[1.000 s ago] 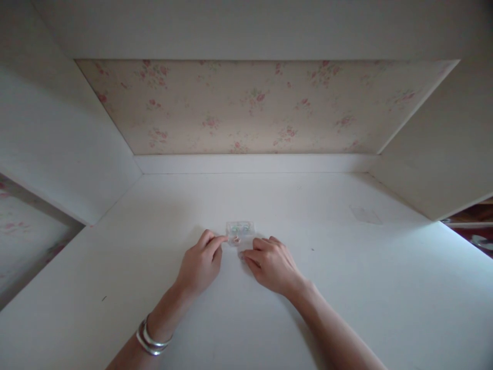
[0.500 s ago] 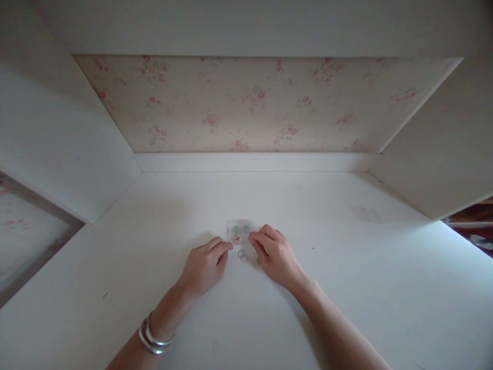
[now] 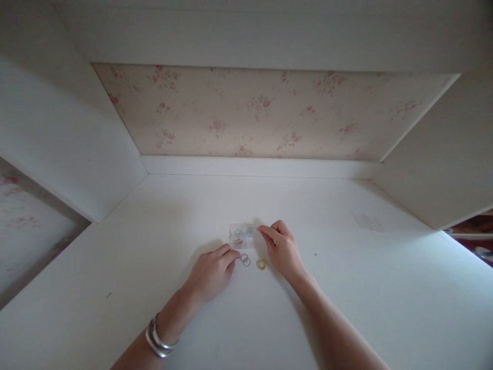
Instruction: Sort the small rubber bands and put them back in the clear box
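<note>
A small clear plastic box (image 3: 242, 235) with tiny coloured pieces inside lies on the white desk (image 3: 346, 288). My right hand (image 3: 282, 248) rests on the desk with its fingertips at the box's right edge. My left hand (image 3: 213, 271) lies curled on the desk, its fingertips just left of two small silver rings (image 3: 245, 259). A pair of small yellow rings (image 3: 262, 264) lies between my two hands, close to my right palm. A silver bangle (image 3: 159, 338) sits on my left wrist.
White side panels (image 3: 65, 133) and a floral-papered back wall (image 3: 254, 113) enclose the desk on three sides. A faint clear rectangle (image 3: 366, 221) lies flat at the right of the desk. Beyond the right panel some dark objects (image 3: 477, 241) show.
My right hand has moved up to the box's right edge, uncovering the silver rings and then the yellow rings. My left hand slid back a little from the box.
</note>
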